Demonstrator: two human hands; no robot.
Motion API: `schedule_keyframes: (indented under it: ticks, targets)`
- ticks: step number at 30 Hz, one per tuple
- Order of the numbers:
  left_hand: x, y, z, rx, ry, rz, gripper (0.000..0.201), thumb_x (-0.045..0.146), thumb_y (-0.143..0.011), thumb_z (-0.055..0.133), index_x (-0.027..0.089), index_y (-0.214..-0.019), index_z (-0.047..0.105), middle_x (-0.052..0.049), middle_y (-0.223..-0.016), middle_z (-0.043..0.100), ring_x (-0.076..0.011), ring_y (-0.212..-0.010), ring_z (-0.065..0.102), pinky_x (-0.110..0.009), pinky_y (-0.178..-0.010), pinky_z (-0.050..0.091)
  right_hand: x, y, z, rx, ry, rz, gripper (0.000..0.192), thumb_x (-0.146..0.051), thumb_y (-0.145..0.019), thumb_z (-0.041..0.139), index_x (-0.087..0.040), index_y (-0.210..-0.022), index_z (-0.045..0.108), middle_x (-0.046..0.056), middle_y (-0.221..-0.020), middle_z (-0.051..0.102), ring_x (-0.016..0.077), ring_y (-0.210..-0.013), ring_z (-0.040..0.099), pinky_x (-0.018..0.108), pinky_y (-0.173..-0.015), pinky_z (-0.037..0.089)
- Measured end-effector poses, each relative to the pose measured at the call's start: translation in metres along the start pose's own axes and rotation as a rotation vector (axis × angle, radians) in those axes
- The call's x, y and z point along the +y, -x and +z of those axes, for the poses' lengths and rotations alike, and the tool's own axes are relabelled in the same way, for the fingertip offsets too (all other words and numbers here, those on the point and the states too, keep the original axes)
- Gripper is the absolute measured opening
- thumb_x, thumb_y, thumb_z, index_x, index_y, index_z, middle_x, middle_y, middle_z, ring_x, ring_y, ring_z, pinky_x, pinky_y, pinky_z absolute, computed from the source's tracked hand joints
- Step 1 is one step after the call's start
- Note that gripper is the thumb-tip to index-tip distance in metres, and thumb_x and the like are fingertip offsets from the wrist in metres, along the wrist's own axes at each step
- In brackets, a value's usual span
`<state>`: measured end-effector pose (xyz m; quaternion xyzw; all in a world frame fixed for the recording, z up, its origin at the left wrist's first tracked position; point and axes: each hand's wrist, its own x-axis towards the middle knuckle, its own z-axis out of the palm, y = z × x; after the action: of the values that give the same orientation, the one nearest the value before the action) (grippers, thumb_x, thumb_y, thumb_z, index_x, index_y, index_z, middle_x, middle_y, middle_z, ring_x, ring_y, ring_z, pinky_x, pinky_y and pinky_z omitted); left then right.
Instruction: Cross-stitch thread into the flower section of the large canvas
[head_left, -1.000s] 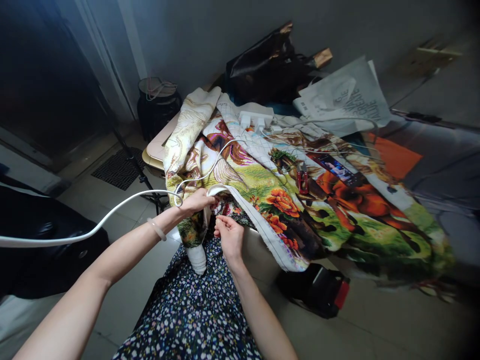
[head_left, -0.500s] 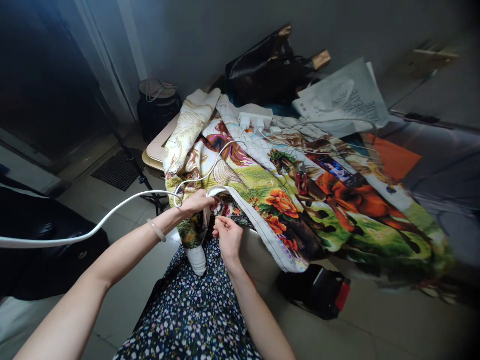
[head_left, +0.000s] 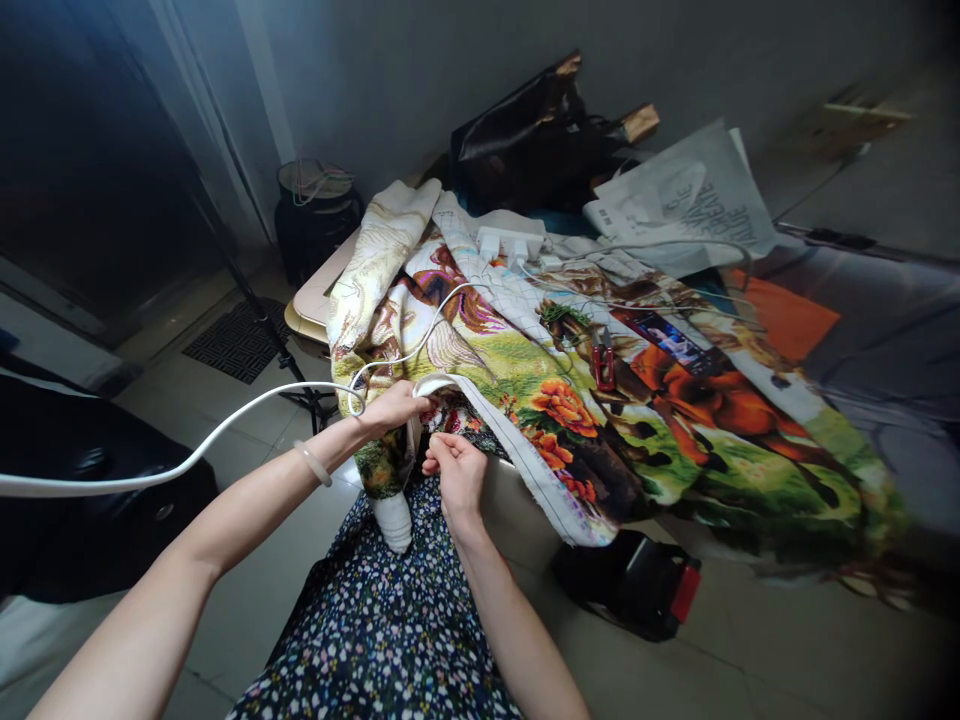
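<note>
A cluttered surface [head_left: 319, 290] carries a horse-patterned embroidered cloth [head_left: 600, 420], a white power strip [head_left: 514, 240] and a printed bag [head_left: 690, 205] whose lettering is unreadable. The left hand [head_left: 394, 405] pinches the cloth's near edge; the right hand [head_left: 457, 470], fingers closed, grips below it.

We see our left hand [head_left: 395, 405] pinching the folded white edge of the colourful horse-patterned embroidered cloth [head_left: 600, 420], our right hand [head_left: 459, 472] closed just beneath it at five o'clock; a white cable [head_left: 225, 425] trails toward nine o'clock.
</note>
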<state>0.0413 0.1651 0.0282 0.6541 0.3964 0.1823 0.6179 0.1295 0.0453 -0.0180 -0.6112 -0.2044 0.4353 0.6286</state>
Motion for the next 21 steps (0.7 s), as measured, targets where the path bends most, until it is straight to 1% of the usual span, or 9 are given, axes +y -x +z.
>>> schedule_keyframes:
  ticks: [2,5,10,14,16,18,21]
  targets:
    - [-0.001,0.0,0.0,-0.003,0.008,0.008,0.009,0.019,-0.064,0.05,0.017,-0.056,0.051,0.001,-0.056,0.053,-0.0114,-0.056,0.045,-0.023,-0.057,0.038,-0.002,0.0,0.002,0.007,-0.017,0.008,0.024,-0.033,-0.066,0.069,-0.012,-0.077,0.064,-0.001,-0.054,0.061,0.0087,-0.039,0.053,0.019,-0.039,0.045]
    - [-0.002,-0.001,0.001,-0.009,0.023,0.014,0.009,0.021,-0.064,0.051,0.017,-0.056,0.051,0.001,-0.056,0.053,-0.0113,-0.057,0.045,-0.023,-0.057,0.037,-0.003,0.0,0.004,0.029,0.02,-0.012,0.023,-0.033,-0.065,0.068,-0.012,-0.073,0.063,-0.001,-0.054,0.061,0.0096,-0.039,0.055,0.019,-0.04,0.047]
    - [-0.002,-0.002,0.002,0.008,0.035,-0.005,0.009,0.022,-0.064,0.053,0.016,-0.058,0.052,0.002,-0.057,0.051,-0.011,-0.056,0.043,-0.023,-0.057,0.037,0.002,-0.002,0.006,0.043,0.141,-0.099,0.022,-0.034,-0.069,0.065,-0.013,-0.073,0.059,0.0,-0.055,0.062,0.0119,-0.043,0.059,0.019,-0.041,0.047]
    - [0.0,-0.002,0.003,0.016,0.032,-0.015,0.008,0.02,-0.064,0.053,0.017,-0.057,0.051,0.002,-0.057,0.051,-0.0109,-0.057,0.044,-0.023,-0.058,0.037,-0.003,-0.005,0.005,0.04,0.211,-0.151,0.022,-0.034,-0.071,0.064,-0.016,-0.077,0.053,-0.003,-0.053,0.059,0.0136,-0.043,0.06,0.02,-0.04,0.047]
    - [0.001,-0.001,0.003,0.014,0.036,-0.008,0.007,0.019,-0.064,0.053,0.016,-0.057,0.052,0.002,-0.056,0.051,-0.011,-0.057,0.044,-0.023,-0.058,0.038,-0.009,-0.008,0.003,0.01,0.25,-0.16,0.024,-0.034,-0.072,0.064,-0.018,-0.084,0.051,-0.004,-0.053,0.06,0.0146,-0.043,0.061,0.02,-0.039,0.047]
    - [0.001,-0.001,0.003,0.001,0.05,0.008,0.008,0.019,-0.064,0.052,0.016,-0.057,0.053,0.002,-0.056,0.051,-0.011,-0.057,0.044,-0.023,-0.058,0.038,-0.017,-0.01,0.0,-0.055,0.338,-0.188,0.024,-0.033,-0.075,0.062,-0.018,-0.09,0.052,-0.004,-0.055,0.061,0.0153,-0.045,0.062,0.021,-0.041,0.047]
    - [0.0,-0.001,0.002,-0.043,0.078,0.049,0.008,0.019,-0.065,0.052,0.016,-0.058,0.053,0.002,-0.056,0.051,-0.0107,-0.057,0.044,-0.023,-0.058,0.037,-0.028,-0.013,-0.004,-0.148,0.586,-0.282,0.016,-0.031,-0.085,0.053,-0.018,-0.093,0.054,-0.003,-0.057,0.062,0.0146,-0.047,0.063,0.021,-0.047,0.047]
